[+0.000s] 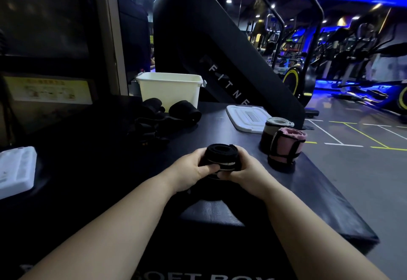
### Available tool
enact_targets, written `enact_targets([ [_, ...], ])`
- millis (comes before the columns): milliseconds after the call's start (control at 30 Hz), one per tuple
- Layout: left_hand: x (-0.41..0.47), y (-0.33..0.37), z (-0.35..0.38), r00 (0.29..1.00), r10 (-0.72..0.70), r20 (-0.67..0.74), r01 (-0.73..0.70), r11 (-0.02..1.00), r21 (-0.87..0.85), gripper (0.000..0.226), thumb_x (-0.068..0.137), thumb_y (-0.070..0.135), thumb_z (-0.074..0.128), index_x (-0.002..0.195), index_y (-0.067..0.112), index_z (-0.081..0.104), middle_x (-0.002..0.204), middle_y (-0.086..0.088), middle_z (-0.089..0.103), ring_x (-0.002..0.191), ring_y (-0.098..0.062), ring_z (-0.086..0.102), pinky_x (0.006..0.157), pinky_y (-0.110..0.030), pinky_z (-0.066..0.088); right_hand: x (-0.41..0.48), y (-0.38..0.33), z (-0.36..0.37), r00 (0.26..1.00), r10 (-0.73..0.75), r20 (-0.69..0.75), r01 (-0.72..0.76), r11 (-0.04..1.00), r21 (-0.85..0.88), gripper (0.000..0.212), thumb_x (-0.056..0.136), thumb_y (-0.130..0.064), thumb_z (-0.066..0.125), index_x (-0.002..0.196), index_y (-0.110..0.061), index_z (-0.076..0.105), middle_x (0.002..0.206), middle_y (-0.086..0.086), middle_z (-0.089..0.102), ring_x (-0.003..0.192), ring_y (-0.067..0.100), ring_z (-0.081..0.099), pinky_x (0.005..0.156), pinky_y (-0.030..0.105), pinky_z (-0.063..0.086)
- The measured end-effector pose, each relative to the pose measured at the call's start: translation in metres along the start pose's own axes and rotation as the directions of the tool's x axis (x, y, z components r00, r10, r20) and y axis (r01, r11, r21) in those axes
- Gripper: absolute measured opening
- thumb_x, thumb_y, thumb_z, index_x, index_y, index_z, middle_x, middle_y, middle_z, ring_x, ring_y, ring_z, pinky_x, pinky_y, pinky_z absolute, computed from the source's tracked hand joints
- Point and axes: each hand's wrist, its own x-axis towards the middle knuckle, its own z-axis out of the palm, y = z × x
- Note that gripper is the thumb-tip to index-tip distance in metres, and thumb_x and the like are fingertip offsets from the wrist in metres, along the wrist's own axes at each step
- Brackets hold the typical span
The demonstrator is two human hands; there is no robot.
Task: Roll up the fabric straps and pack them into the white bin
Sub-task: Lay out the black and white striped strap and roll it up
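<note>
Strap in hand: a black fabric strap (220,155) wound into a tight roll, its coiled end facing up and a pale stripe showing on the side towards the camera; it sits at the centre of the frame, held just above the black padded platform (220,130).
Finished rolls: a pink roll (287,145) bound by black bands and a grey-and-cream roll (274,128) stand upright and touching, right of centre.
Loose straps: a dark heap (152,125) lies left of centre; a black roll (186,110) lies at its far side, against the front of the bin.
White bin (169,90): open-topped, at upper centre on the platform's far end; its contents cannot be seen from here.
Lid (247,115): white, flat on the platform, right of the bin and just behind the grey-and-cream roll.
Edges: the platform's right edge runs diagonally to the lower right; the pink roll stands near it, with grey floor beyond.
Open room: bare platform lies between the held strap and the bin, flanked by the heap and the lid.
White tray (15,169): at the left edge of the frame, well apart from the hands.
Left hand (187,169): forearm reaching up from the lower left, fingers curled round the roll's left side, thumb across its front.
Right hand (248,171): forearm from the lower right, fingers wrapped round the right side, thumb pressing the pale stripe.
</note>
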Motion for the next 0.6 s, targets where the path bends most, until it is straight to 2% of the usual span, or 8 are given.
enact_targets([
  [133,-0.002,0.005,-0.001,0.997,-0.001,0.077,-0.002,0.999,0.048,0.059,0.076,0.027,0.069,0.131,0.030,0.047,0.125,0.006,0.064,0.120,-0.006,0.056,0.110,-0.037,0.040,-0.007,-0.005,-0.015,0.995,0.011,0.101,-0.007,0.999,-0.036,0.064,0.075,0.001,0.078,0.122,-0.027,0.044,0.105,-0.014,0.063,0.090,-0.011,0.059,0.082,0.006,0.043],
  [200,-0.001,0.009,0.007,0.996,-0.002,0.094,-0.005,0.997,0.072,0.062,0.080,0.014,0.070,0.136,0.023,0.046,0.125,0.003,0.064,0.120,-0.007,0.057,0.110,-0.037,0.040,-0.013,-0.003,-0.025,0.994,0.014,0.110,-0.006,0.998,-0.068,0.064,0.076,0.003,0.077,0.121,-0.028,0.043,0.104,-0.014,0.063,0.087,-0.011,0.059,0.079,0.006,0.044],
  [333,0.006,0.021,0.035,0.993,0.039,0.109,-0.056,0.985,0.160,0.068,0.079,0.007,0.070,0.140,0.021,0.044,0.126,0.004,0.062,0.121,-0.009,0.056,0.109,-0.034,0.040,-0.028,0.011,-0.049,0.999,0.021,0.044,-0.016,0.994,-0.112,0.059,0.072,0.003,0.080,0.110,-0.032,0.049,0.105,-0.008,0.066,0.088,-0.004,0.063,0.081,0.015,0.049],
  [400,0.014,0.025,0.052,0.992,0.061,0.107,-0.084,0.970,0.228,0.067,0.081,0.006,0.071,0.140,0.021,0.043,0.126,0.002,0.062,0.120,-0.011,0.056,0.108,-0.033,0.041,-0.037,0.018,-0.061,1.000,0.022,-0.005,-0.022,0.991,-0.133,0.060,0.065,-0.011,0.085,0.108,-0.036,0.052,0.109,-0.006,0.067,0.093,-0.004,0.064,0.086,0.020,0.050],
  [500,0.027,0.033,0.079,0.990,0.084,0.113,-0.113,0.952,0.283,0.069,0.080,0.013,0.072,0.140,0.026,0.043,0.127,0.001,0.063,0.120,-0.013,0.056,0.106,-0.034,0.042,-0.048,0.036,-0.084,0.996,0.028,-0.082,-0.038,0.992,-0.123,0.070,0.051,-0.037,0.082,0.114,-0.038,0.051,0.111,-0.002,0.069,0.104,0.011,0.066,0.093,0.039,0.053],
  [567,0.036,0.041,0.097,0.988,0.103,0.118,-0.135,0.943,0.305,0.068,0.081,0.014,0.072,0.141,0.024,0.042,0.129,0.000,0.062,0.122,-0.014,0.055,0.106,-0.032,0.041,-0.052,0.044,-0.100,0.988,0.048,-0.144,-0.069,0.987,-0.144,0.071,0.051,-0.037,0.084,0.112,-0.034,0.048,0.108,0.000,0.069,0.100,0.014,0.068,0.090,0.042,0.054],
  [600,0.040,0.045,0.106,0.986,0.114,0.119,-0.146,0.938,0.315,0.068,0.082,0.014,0.072,0.142,0.023,0.041,0.130,-0.001,0.061,0.122,-0.015,0.054,0.105,-0.029,0.040,-0.054,0.045,-0.108,0.983,0.059,-0.173,-0.087,0.984,-0.155,0.068,0.056,-0.030,0.087,0.111,-0.031,0.046,0.108,0.000,0.069,0.096,0.013,0.069,0.088,0.039,0.055],
])
